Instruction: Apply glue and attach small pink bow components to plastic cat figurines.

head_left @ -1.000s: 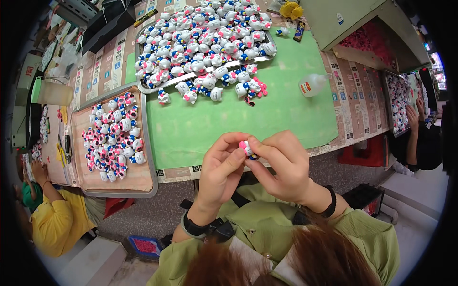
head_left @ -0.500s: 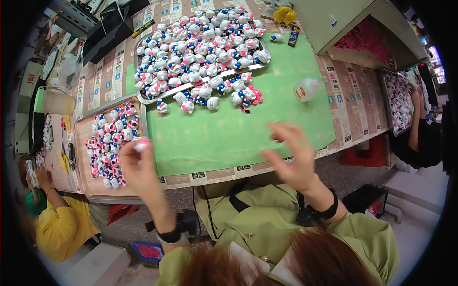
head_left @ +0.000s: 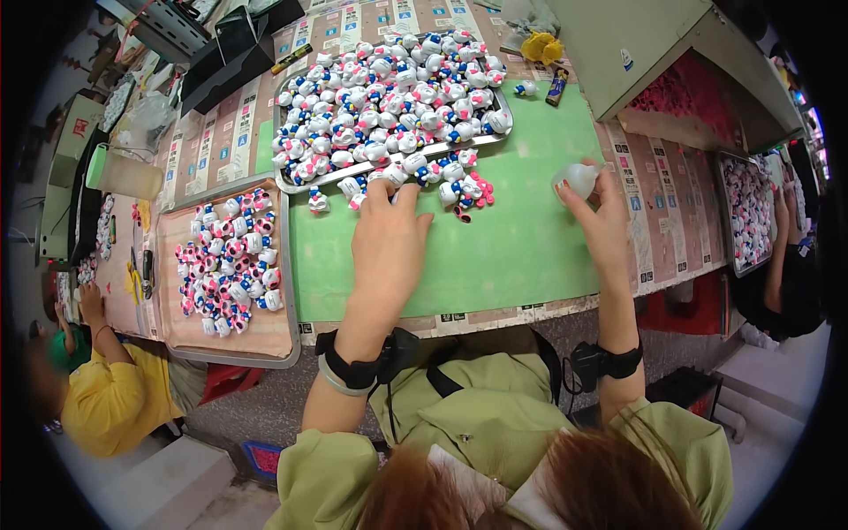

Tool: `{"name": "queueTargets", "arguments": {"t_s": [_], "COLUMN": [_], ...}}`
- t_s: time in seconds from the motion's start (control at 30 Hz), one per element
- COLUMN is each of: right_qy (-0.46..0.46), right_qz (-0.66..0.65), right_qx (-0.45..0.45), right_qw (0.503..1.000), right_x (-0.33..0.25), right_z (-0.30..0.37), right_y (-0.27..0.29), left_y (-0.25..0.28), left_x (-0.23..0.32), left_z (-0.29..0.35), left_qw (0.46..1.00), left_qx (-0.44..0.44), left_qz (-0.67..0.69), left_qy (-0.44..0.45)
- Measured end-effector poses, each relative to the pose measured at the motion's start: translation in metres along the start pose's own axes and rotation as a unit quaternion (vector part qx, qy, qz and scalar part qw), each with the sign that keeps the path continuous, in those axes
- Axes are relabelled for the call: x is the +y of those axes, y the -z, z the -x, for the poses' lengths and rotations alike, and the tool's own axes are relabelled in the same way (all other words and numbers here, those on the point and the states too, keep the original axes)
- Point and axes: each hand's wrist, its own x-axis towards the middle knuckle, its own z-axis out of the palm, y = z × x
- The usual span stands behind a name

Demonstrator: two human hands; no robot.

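Observation:
My left hand (head_left: 389, 240) reaches over the green mat (head_left: 495, 265), its fingers bent down around a small white figurine among the loose ones below the large metal tray (head_left: 415, 152). That figurine is mostly hidden by the fingers. My right hand (head_left: 604, 221) grips a translucent squeeze bottle (head_left: 579, 180) with a narrow tip, thumb on one side and fingers on the other. White figurines (head_left: 380, 97) with blue and pink parts fill the large tray. Small pink pieces (head_left: 481, 190) lie beside the loose figurines, with a darker oval piece (head_left: 462, 215) near them.
A second tray (head_left: 284, 265) on the left holds figurines with pink and black parts. A grey box-like housing (head_left: 654, 53) stands at the far right. One figurine (head_left: 526, 88) and a dark tube (head_left: 556, 87) lie near the yellow cloth (head_left: 541, 48). Co-workers sit at both sides.
My left hand has left the smaller tray, where it held a small white-and-pink piece, and moved to the loose figurines. My right hand, open before, has moved right and taken the bottle.

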Motion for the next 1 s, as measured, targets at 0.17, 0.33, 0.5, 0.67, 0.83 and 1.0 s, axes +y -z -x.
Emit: {"name": "queueTargets", "arguments": {"t_s": [0.17, 0.33, 0.5, 0.67, 0.83, 1.0], "right_qy": [-0.001, -0.069, -0.098, -0.045, 0.105, 0.244], "right_qz": [-0.153, -0.392, -0.354, -0.313, -0.281, -0.193], "right_qx": [0.021, 0.009, -0.158, -0.099, -0.072, -0.07], "right_qw": [0.988, 0.917, 0.917, 0.943, 0.951, 0.948], "right_x": [-0.003, -0.056, -0.075, -0.088, -0.093, -0.09], "right_z": [0.008, 0.045, 0.07, 0.081, 0.083, 0.086], "right_y": [0.001, -0.012, -0.018, -0.024, -0.029, -0.03], "left_y": [0.007, 0.036, 0.033, 0.037, 0.036, 0.036], "left_x": [-0.017, -0.004, 0.003, 0.019, 0.016, 0.019], "left_z": [0.004, 0.024, 0.044, 0.054, 0.061, 0.062], "left_qw": [0.994, 0.707, 0.552, 0.61, 0.66, 0.663], "left_qx": [-0.009, -0.101, -0.14, -0.094, -0.079, -0.06], "left_qz": [0.109, 0.653, 0.781, 0.747, 0.708, 0.706], "left_qy": [0.028, 0.251, 0.256, 0.248, 0.24, 0.243]}}
